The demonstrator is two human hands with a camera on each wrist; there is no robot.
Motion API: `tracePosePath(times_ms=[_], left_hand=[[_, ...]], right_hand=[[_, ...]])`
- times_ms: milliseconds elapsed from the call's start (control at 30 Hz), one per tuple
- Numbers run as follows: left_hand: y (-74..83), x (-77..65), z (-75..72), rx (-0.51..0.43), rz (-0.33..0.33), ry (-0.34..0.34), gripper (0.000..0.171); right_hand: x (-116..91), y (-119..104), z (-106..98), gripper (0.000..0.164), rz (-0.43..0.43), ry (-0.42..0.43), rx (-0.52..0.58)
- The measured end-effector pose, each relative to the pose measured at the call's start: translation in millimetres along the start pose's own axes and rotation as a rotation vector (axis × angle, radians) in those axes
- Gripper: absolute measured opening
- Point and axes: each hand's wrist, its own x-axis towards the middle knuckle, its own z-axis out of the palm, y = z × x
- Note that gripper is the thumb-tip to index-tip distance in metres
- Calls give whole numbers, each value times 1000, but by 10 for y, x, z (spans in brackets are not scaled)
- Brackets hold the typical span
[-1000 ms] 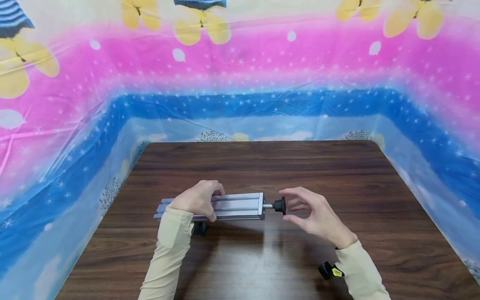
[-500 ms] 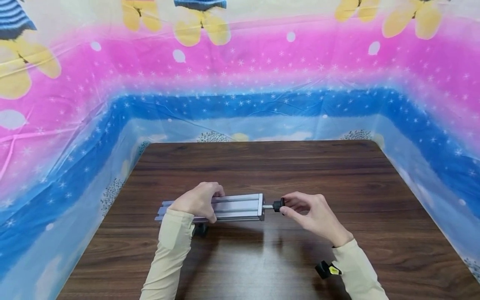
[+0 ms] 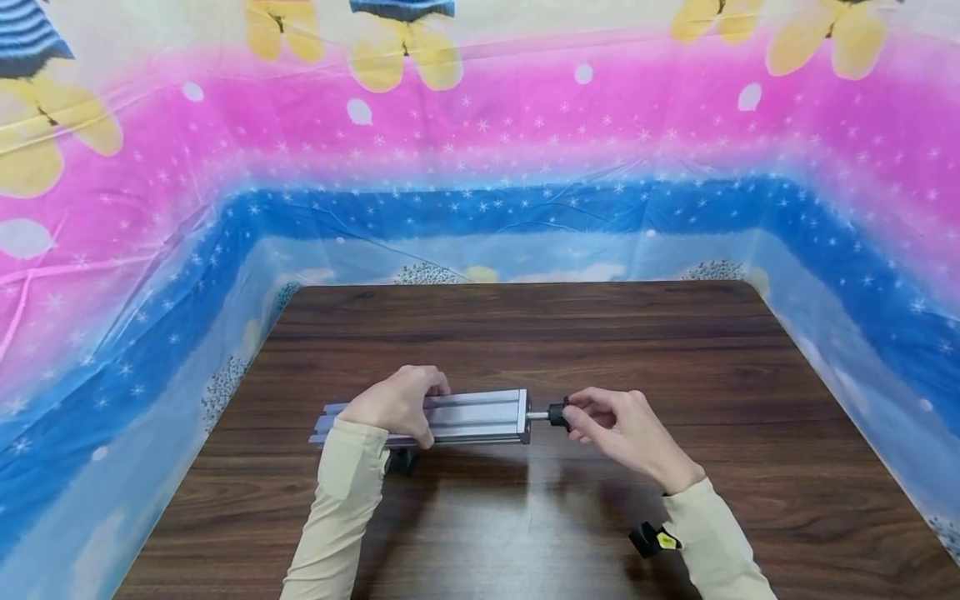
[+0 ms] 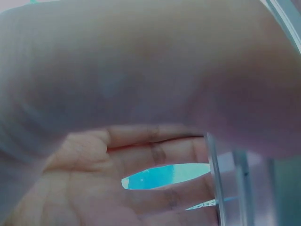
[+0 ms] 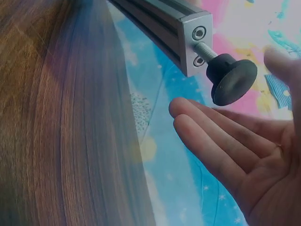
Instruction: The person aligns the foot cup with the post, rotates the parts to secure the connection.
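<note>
A slotted aluminium profile [image 3: 476,414] is held level above the table, its screwed end plate [image 5: 190,47] facing right. My left hand [image 3: 393,404] grips it from above, thumb on the near side and fingers over the far side. From the end plate a threaded stud [image 3: 537,415] sticks out, carrying a black levelling foot [image 5: 234,82]. In the head view my right hand [image 3: 626,429] has thumb and fingertips pinched at the foot's disc. The right wrist view instead shows the thumb and fingers spread around the foot, with a gap.
The dark wood table [image 3: 525,333] lies beneath both hands. A patterned cloth [image 3: 480,208] hangs behind it and along both sides. A small black block with a yellow label [image 3: 652,540] sits at the right wrist, and another dark block [image 3: 402,460] at the left wrist.
My right thumb and fingers have closed in from a wide spread around the foot to a pinch at its disc. The left hand and profile have barely shifted.
</note>
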Motion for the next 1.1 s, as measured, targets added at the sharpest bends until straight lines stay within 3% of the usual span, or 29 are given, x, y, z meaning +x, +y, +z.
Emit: tracePosePath(times_ms=[200,367,833,1100], left_hand=[[3,-13,-26,-11,-19,4,57],[-6,-20,-46,-2,-13,12,56],[-63,-39,46,-10,-27,23,55],[-78,-36,76,-8,-33,31,54]], right_hand=[[-19,27,20,59,-211,24,-4],[-7,43,57,59,-290,57,28],[4,58,100,29,-161,63,-86],[30,35,130,22,-27,27,-53]])
